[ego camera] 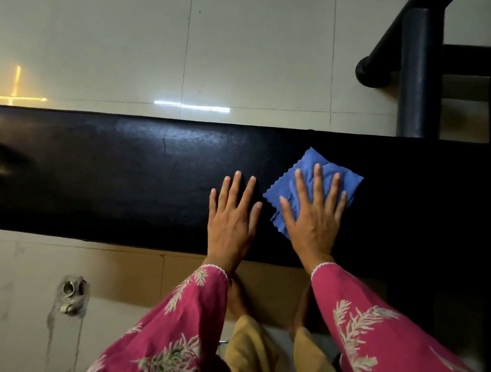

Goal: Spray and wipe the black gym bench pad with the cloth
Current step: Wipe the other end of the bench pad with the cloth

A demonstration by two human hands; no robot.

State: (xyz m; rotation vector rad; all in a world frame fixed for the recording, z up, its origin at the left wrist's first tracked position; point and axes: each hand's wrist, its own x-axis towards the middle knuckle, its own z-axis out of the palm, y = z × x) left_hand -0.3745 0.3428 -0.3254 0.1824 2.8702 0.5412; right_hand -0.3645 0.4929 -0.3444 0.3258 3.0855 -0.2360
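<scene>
Right hand (312, 218), fingers spread flat, presses blue cloth (333, 171) onto black bench pad (106, 173), likely mid-wipe; cloth bunches ahead of fingertips; left hand (233, 214), fingers straight, rests on bare pad beside it, apparently bracing

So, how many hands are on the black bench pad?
2. The left hand lies flat on the bare bench pad; the right hand presses the blue cloth beside it.

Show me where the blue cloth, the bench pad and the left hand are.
blue cloth (307, 161), head view, uncovered far corner.
bench pad (120, 180), head view, bare black top.
left hand (231, 220), head view, back of the hand.
</scene>
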